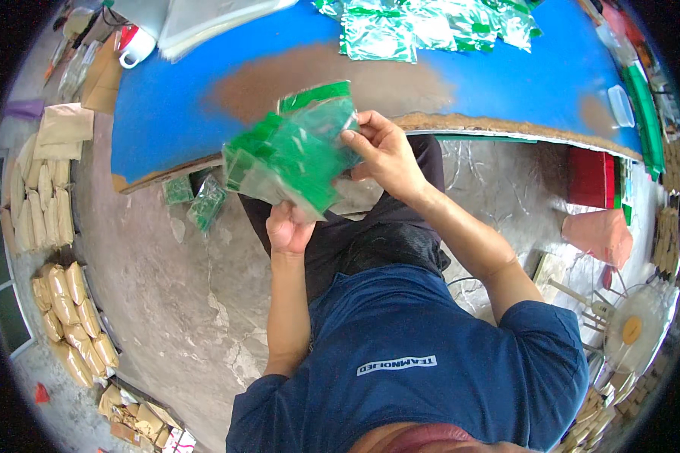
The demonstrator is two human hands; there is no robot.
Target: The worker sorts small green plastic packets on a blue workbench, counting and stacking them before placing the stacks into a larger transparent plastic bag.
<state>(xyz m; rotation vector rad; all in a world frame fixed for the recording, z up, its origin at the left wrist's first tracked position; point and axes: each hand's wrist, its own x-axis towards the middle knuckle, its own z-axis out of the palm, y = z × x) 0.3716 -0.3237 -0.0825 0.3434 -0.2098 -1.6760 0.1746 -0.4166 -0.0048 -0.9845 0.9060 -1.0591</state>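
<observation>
Grip closed, left hand point(289, 232) and right hand point(387, 157) pinch green-and-clear plastic bags point(298, 155) by the near edge of the worktop point(506, 83), apparently straightening them; next likely calls for aligning layers.

A blue worktable point(499, 87) and stacked brown packages point(75, 332) suggest a workshop.

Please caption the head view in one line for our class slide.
Left hand and right hand hold green and clear plastic bags by the near edge of a worn blue table.

Worn blue table point(499, 87), green-and-clear packets point(378, 34), white mug point(137, 50)
</observation>
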